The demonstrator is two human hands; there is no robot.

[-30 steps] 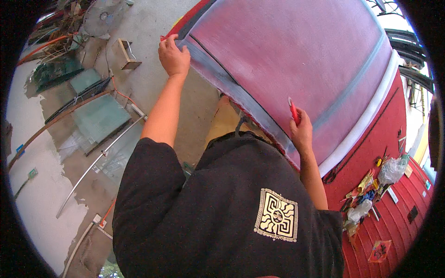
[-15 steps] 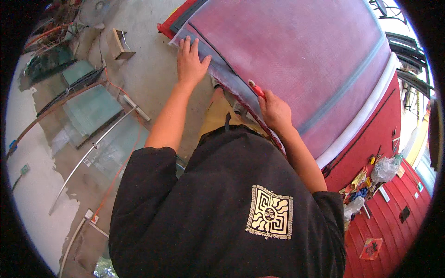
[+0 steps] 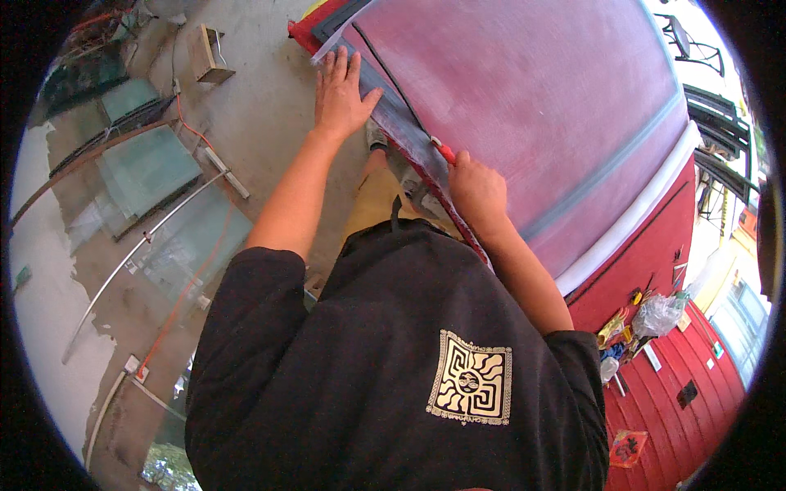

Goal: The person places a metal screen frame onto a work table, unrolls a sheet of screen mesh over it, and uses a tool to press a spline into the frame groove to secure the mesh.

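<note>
A sheet of translucent whitish mesh lies over a red-topped work table, with a blue-grey bar showing through it. Along its near-left edge runs a black cord, beside a grey-blue strip. My left hand rests flat on that strip near the far-left corner, fingers stretched and holding nothing. Wrapped in my right hand is a red-handled spline roller. Its tip meets the mesh at the near end of the visible cord; the small wheel is hard to make out now.
A rolled white edge of mesh borders the sheet on the right. Plastic bags and small tools lie at the table's right side. Glass panes, a metal rod and a wooden box are on the left.
The roller has moved slightly toward me along the edge, its handle now lying flatter. My left hand stays on the strip with its fingers a little straighter. The whole view has shifted slightly.
</note>
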